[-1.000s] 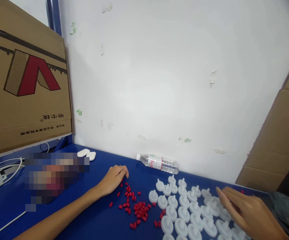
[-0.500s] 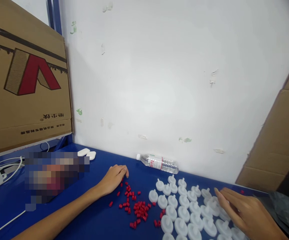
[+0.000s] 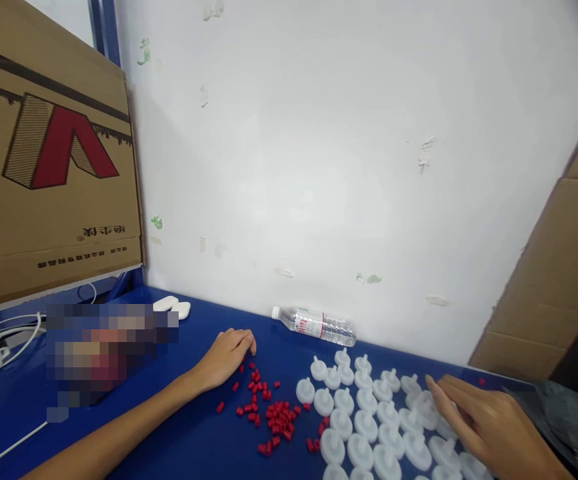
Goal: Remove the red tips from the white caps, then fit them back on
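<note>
The right hand's (image 3: 496, 417) fingers lie close together, thumb alongside, tips over smooth, whitish discs (image 3: 367, 427) with short stems; whether they pinch one is hidden. The discs crowd leftward from these fingers. The left hand (image 3: 227, 355) rests with fingers curled and close; I cannot tell whether they hold anything. Small, hollow red caps (image 3: 281, 419) scatter from its fingertips toward the discs. Farther off, a ridged see-through bottle (image 3: 321, 325) lies sideways by the wall (image 3: 289, 147). Smooth blue tabletop (image 3: 183, 433) stretches between left fingertips and bottle; its back edge meets the wall.
</note>
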`<state>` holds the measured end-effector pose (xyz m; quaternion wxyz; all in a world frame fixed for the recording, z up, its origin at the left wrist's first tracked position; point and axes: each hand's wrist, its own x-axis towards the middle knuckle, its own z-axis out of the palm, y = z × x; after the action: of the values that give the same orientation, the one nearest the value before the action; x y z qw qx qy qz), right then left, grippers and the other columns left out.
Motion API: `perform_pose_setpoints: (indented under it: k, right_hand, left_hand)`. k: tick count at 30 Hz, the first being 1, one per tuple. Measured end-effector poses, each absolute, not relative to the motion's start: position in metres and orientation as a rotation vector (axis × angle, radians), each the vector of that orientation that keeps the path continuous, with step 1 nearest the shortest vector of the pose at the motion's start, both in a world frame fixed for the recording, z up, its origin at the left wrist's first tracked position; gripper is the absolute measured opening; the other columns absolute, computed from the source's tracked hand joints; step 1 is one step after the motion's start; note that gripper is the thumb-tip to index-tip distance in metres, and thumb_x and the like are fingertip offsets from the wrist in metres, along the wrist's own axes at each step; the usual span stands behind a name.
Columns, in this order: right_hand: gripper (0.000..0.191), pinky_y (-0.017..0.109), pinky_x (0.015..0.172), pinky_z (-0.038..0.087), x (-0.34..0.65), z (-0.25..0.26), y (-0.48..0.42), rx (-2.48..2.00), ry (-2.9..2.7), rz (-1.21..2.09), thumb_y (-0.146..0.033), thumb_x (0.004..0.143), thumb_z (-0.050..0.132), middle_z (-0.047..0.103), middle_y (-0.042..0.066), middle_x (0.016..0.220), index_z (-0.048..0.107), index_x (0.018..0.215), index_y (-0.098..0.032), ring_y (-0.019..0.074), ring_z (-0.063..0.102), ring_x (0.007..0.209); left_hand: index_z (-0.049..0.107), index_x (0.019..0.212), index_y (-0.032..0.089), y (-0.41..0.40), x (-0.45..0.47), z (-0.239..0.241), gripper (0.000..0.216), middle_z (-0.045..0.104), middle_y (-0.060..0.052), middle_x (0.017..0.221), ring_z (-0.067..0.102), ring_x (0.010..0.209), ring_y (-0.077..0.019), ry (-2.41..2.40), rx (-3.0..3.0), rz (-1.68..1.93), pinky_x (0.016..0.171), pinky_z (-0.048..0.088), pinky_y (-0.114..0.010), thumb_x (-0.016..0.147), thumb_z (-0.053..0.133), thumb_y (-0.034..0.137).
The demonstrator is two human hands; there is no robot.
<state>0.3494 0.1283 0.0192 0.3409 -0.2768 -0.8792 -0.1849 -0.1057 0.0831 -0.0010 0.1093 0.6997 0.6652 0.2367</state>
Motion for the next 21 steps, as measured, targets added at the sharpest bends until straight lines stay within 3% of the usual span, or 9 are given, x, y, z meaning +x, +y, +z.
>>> perform_pose_setpoints:
  k: [8,21]
  right_hand:
    - [0.046,0.022,0.046,0.044,0.346,0.021,0.125,-0.757,-2.276,-0.426,-0.043,0.107,0.044,0.059,0.000,0.057,0.062,0.069,-0.023,0.0122,0.058,0.044]
    - [0.041,0.026,0.046,0.035,0.340,0.024,0.120,-0.677,-2.309,-0.530,-0.030,0.108,0.042,0.050,-0.005,0.055,0.052,0.068,-0.023,0.0082,0.055,0.041]
  left_hand:
    - [0.067,0.120,0.017,0.086,-0.109,0.004,0.027,0.068,-0.008,0.121,0.069,0.104,-0.0238,1.846,1.991,0.692,0.091,0.059,-0.044,0.102,0.064,0.037]
    - [0.072,0.103,0.016,0.081,-0.142,0.035,0.029,0.071,-0.002,0.091,0.068,0.084,-0.0192,1.446,1.944,0.511,0.081,0.055,-0.037,0.095,0.069,0.044]
